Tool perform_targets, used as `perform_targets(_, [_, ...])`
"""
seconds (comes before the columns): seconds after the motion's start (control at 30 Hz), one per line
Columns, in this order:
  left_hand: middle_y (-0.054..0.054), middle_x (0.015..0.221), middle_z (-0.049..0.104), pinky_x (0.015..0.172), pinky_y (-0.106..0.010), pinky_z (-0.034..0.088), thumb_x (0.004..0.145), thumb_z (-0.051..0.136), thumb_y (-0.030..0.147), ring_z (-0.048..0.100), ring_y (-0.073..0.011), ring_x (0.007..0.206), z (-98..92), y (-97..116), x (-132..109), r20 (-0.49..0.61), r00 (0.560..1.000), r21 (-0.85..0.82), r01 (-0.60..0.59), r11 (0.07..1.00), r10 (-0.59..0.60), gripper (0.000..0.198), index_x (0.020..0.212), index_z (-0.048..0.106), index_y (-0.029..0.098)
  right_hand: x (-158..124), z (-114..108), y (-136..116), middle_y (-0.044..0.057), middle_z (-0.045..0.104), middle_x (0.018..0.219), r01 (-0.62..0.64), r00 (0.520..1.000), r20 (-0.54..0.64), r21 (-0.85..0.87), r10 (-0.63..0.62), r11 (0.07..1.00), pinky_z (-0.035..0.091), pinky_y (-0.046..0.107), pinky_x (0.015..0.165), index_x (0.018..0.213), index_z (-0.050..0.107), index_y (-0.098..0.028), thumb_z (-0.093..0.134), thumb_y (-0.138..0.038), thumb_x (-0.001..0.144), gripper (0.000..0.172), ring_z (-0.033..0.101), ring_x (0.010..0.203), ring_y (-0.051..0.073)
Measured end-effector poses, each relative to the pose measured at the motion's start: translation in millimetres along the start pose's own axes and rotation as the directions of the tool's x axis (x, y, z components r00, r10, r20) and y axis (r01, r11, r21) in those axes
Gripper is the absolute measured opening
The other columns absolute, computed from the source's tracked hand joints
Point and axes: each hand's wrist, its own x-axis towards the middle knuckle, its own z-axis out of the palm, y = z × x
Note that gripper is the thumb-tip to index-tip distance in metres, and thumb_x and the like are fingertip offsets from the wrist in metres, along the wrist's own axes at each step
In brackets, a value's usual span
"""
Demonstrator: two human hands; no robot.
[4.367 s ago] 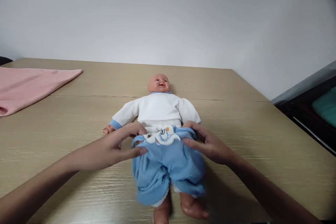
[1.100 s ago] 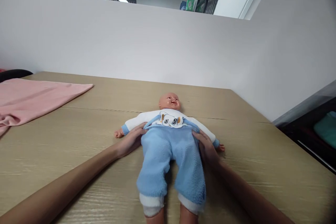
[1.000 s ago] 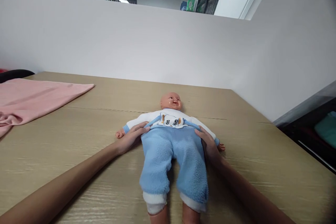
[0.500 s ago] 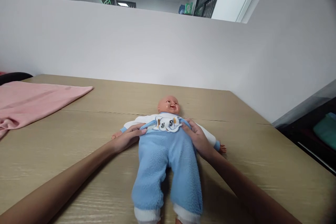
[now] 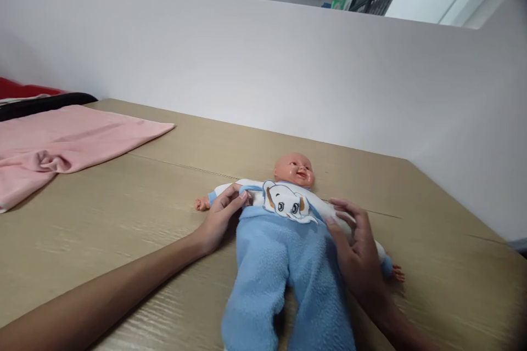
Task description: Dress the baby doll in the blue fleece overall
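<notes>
A baby doll (image 5: pixel 293 169) lies face up on the table, its arms spread. It wears blue fleece overalls (image 5: pixel 284 247) with a white animal-face bib (image 5: pixel 288 204) over a white long-sleeved top. My left hand (image 5: pixel 224 211) is closed at one side of the doll's chest, thumb and fingers pinching the blue strap (image 5: pixel 251 189) of the overalls. On the other side my right hand (image 5: pixel 357 238) is open beside the chest, fingers apart and curved over the white sleeve. The doll's feet are outside the view.
A pink cloth (image 5: pixel 90 134) is spread on the left of the wooden table (image 5: pixel 164 186). Behind it are a black curved edge (image 5: pixel 61 101) and something red (image 5: pixel 24 89). A white partition wall (image 5: pixel 230 66) borders the table's far side.
My right hand has let go of the overalls' strap and opened. My left hand keeps its pinch on the other strap. The view has turned left, shifting everything rightward.
</notes>
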Motion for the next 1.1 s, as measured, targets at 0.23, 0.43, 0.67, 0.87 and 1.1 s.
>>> perform_targets(0.23, [-0.001, 0.094, 0.06, 0.081, -0.029, 0.039, 0.101, 0.072, 0.057, 0.05, -0.0168, 0.086, 4.3, 1, -8, 0.04, 0.985, 0.309, -0.171, 0.935, 0.167, 0.038, 0.109, 0.066, 0.02, 90, 53, -80, 0.011, 0.078, 0.127, 0.37, 0.723, 0.648, -0.069, -0.24, 0.926, 0.055, 0.048, 0.109, 0.119, 0.071, -0.023, 0.056, -0.033, 0.106, 0.022, 0.073, 0.118, 0.029])
perform_targets(0.43, [-0.002, 0.097, 0.061, 0.084, -0.03, 0.041, 0.106, 0.066, 0.053, 0.053, -0.0184, 0.091, -2.6, -1, -11, 0.059, 0.974, 0.418, -0.224, 0.881, 0.22, 0.032, 0.108, 0.066, 0.021, 141, 131, -98, 0.011, 0.07, 0.15, 0.641, 0.168, 0.984, -0.064, -0.058, 0.764, 0.053, 0.043, 0.111, 0.14, 0.067, -0.024, 0.071, -0.024, 0.098, 0.042, 0.066, 0.137, 0.031])
perform_targets(0.67, [-0.002, 0.102, 0.064, 0.088, -0.029, 0.044, 0.111, 0.059, 0.046, 0.057, -0.0177, 0.097, -3.7, 1, -11, 0.126, 0.97, 0.443, -0.242, 0.863, 0.207, 0.024, 0.107, 0.066, 0.023, 125, 143, -78, 0.014, 0.076, 0.134, 0.648, 0.108, 0.987, 0.022, -0.12, 0.761, 0.054, 0.038, 0.089, 0.133, 0.068, -0.021, 0.068, -0.021, 0.098, 0.035, 0.073, 0.116, 0.032])
perform_targets(0.87, [-0.001, 0.102, 0.065, 0.085, -0.026, 0.046, 0.113, 0.057, 0.032, 0.06, -0.0159, 0.096, -7.4, -7, -14, 0.154, 0.935, 0.503, -0.354, 0.789, 0.321, 0.011, 0.116, 0.065, 0.026, 111, 120, -68, 0.011, 0.071, 0.129, 0.551, 0.478, 0.794, 0.061, -0.375, 0.832, 0.049, 0.037, 0.094, 0.134, 0.06, -0.019, 0.058, -0.013, 0.096, 0.038, 0.068, 0.112, 0.026])
perform_targets(1.1, [-0.005, 0.1, 0.065, 0.091, -0.037, 0.049, 0.107, 0.058, 0.016, 0.061, -0.0204, 0.095, -14.5, -8, -21, 0.388, 0.758, 0.563, -0.646, 0.516, 0.525, 0.016, 0.121, 0.062, 0.025, 120, 112, -60, 0.004, 0.065, 0.111, 0.342, 0.584, 0.717, 0.209, -0.382, 0.916, 0.045, 0.032, 0.086, 0.12, 0.059, -0.022, 0.051, -0.006, 0.088, 0.036, 0.06, 0.098, 0.021])
